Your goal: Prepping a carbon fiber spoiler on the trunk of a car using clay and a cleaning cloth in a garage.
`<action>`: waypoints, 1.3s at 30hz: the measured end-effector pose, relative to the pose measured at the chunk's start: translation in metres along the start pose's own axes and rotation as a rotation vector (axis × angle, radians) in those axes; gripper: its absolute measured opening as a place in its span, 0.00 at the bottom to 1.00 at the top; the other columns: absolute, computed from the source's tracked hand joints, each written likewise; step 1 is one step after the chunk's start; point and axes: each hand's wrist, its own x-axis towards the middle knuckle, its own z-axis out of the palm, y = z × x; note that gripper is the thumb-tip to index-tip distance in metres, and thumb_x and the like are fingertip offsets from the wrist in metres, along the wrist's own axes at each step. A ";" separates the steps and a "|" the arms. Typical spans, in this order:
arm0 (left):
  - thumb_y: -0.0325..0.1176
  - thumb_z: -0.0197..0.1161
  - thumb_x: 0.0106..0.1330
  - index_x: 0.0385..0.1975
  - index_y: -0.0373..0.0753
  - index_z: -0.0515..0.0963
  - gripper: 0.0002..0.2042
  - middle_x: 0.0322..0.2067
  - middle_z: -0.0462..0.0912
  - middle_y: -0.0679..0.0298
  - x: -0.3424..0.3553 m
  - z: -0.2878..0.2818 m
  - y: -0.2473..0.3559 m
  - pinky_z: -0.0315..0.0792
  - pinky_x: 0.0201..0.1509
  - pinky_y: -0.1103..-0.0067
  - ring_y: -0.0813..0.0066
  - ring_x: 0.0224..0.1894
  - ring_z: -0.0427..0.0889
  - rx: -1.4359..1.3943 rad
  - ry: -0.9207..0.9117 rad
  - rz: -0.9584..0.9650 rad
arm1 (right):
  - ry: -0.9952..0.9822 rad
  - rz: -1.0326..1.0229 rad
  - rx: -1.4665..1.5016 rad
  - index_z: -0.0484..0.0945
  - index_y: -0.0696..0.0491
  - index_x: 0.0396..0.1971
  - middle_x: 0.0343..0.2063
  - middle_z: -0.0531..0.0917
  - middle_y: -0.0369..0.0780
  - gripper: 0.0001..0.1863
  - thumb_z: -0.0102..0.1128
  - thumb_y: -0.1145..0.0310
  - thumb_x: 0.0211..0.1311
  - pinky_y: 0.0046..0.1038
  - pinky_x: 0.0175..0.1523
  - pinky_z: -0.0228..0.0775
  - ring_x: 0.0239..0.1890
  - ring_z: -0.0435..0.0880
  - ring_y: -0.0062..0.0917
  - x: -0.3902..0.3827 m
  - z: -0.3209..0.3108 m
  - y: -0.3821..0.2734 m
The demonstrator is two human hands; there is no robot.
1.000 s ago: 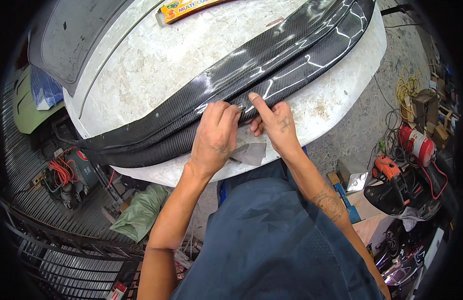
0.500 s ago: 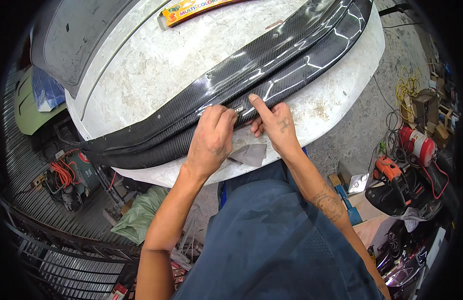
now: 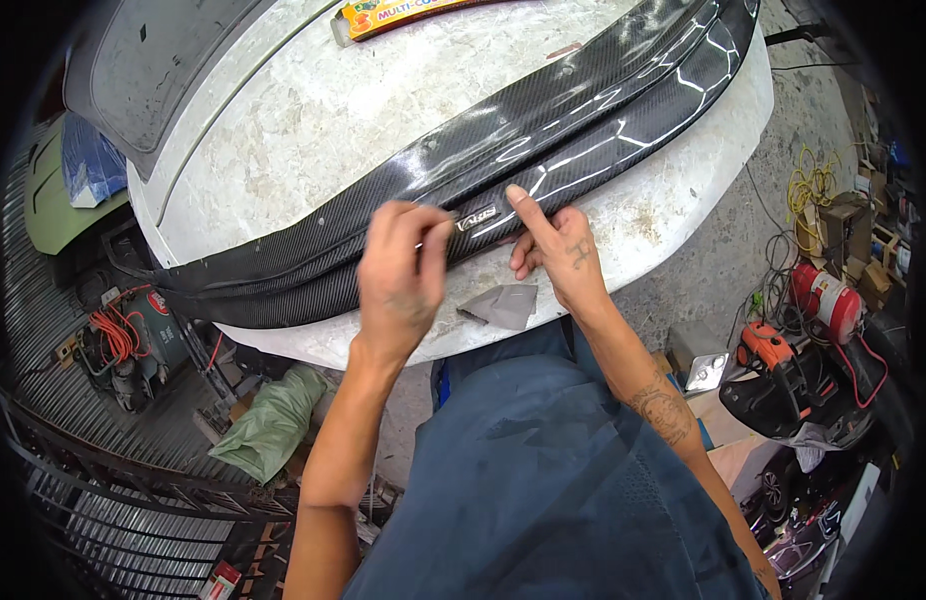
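Observation:
A long, glossy black carbon-fibre spoiler (image 3: pixel 373 215) lies across a pale, scuffed table (image 3: pixel 303 130). On its near face, between my hands, sits a small silver badge (image 3: pixel 475 219). My right hand (image 3: pixel 563 255) holds the near edge just right of the badge, thumb flat on top and the other fingers curled at the edge. To the left of the badge, my left hand (image 3: pixel 398 275) hovers with thumb and forefinger drawn together; motion blurs the fingertips, and anything between them is too small to make out. A folded grey sheet, perhaps sandpaper (image 3: pixel 505 306), lies at the table's near edge.
A yellow-orange box (image 3: pixel 393 17) lies at the table's far side. Beyond the left edge are a dark panel (image 3: pixel 163 80) and orange cable (image 3: pixel 123 330) over a machine. On the right floor stand a red cylinder (image 3: pixel 828 302) and an orange power tool (image 3: pixel 768 348).
My left hand has drawn back left from the badge, uncovering it. My right hand keeps its place on the edge. The whole view has shifted slightly.

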 end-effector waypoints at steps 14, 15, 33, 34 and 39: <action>0.19 0.67 0.70 0.41 0.30 0.81 0.03 0.37 0.81 0.57 -0.034 -0.019 -0.004 0.75 0.39 0.78 0.72 0.34 0.80 -0.115 0.047 -0.172 | -0.137 0.019 -0.171 0.86 0.61 0.28 0.18 0.84 0.38 0.17 0.77 0.61 0.65 0.19 0.17 0.71 0.14 0.77 0.15 -0.009 0.014 -0.004; 0.19 0.67 0.70 0.41 0.30 0.81 0.04 0.38 0.82 0.56 -0.033 -0.014 -0.010 0.76 0.39 0.76 0.68 0.35 0.82 -0.121 0.029 -0.126 | -0.178 0.015 -0.207 0.86 0.62 0.30 0.20 0.84 0.38 0.17 0.78 0.61 0.64 0.19 0.18 0.72 0.16 0.79 0.15 -0.008 0.011 -0.005; 0.15 0.66 0.64 0.42 0.30 0.79 0.09 0.38 0.78 0.53 0.007 0.030 -0.005 0.75 0.47 0.65 0.52 0.41 0.79 0.048 -0.192 0.203 | -0.008 0.091 0.015 0.83 0.60 0.27 0.21 0.83 0.39 0.25 0.65 0.52 0.75 0.23 0.18 0.75 0.18 0.83 0.21 0.010 -0.010 0.004; 0.15 0.66 0.64 0.42 0.30 0.79 0.09 0.38 0.78 0.53 0.006 0.028 -0.007 0.75 0.47 0.65 0.52 0.41 0.79 0.045 -0.193 0.206 | 0.005 0.078 0.029 0.83 0.60 0.26 0.20 0.83 0.39 0.25 0.65 0.52 0.75 0.23 0.18 0.75 0.17 0.82 0.21 0.009 -0.009 0.004; 0.14 0.65 0.64 0.43 0.30 0.79 0.10 0.38 0.78 0.53 0.011 0.029 -0.007 0.75 0.45 0.64 0.52 0.41 0.79 0.041 -0.231 0.220 | 0.003 0.062 0.030 0.82 0.60 0.24 0.19 0.82 0.39 0.25 0.66 0.53 0.75 0.22 0.18 0.73 0.17 0.82 0.21 0.008 -0.008 0.004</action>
